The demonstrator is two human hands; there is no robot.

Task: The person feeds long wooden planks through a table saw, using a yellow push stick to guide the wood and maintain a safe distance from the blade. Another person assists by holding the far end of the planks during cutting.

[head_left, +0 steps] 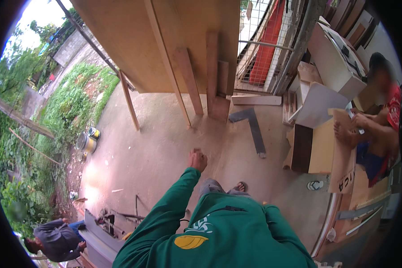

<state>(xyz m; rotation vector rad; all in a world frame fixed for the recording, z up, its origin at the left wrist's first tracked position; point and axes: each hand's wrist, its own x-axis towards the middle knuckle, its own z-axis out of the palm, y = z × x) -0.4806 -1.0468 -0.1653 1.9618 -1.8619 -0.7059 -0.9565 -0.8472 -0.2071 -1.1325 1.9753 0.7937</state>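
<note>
From here the left hand (pixel 198 161) hangs curled above the concrete floor (pixel 161 152), gripping what, if anything, I can't tell, the right hand hidden, while planks (pixel 190 81) lean near the floor's far edge against a tall panel (pixel 116 44), presumably for support.

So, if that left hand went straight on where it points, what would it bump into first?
Probably the brown boards by the tan panel: the left hand points forward and slightly right, toward them. Depth is unclear, though.
</note>
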